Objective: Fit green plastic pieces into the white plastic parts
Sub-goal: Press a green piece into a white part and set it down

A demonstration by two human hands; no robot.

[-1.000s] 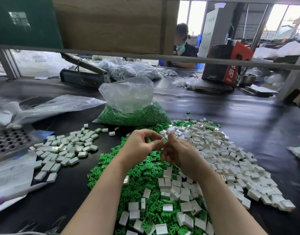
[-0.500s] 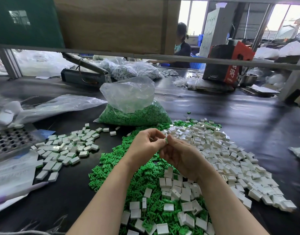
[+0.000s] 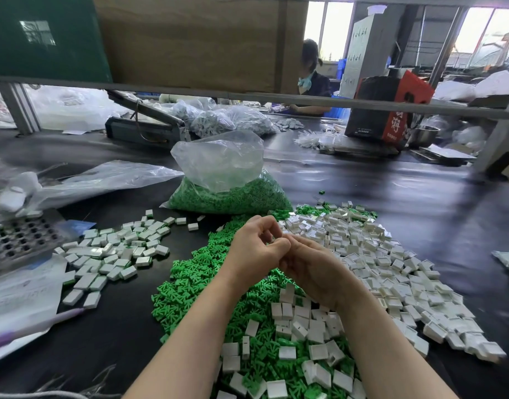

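Spreading over the black table (image 3: 420, 214), green plastic pieces (image 3: 190, 286) and white plastic parts (image 3: 371, 254) lie heaped. Above them, left hand (image 3: 254, 254) and right hand (image 3: 311, 267) meet, fingers curled together — their contents hidden. Square the insert first — press evenly.

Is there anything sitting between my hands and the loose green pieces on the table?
Nothing visible. Both the left hand and right hand hover together directly above the green pieces, which lie uncovered on the table, with some white parts scattered among them.
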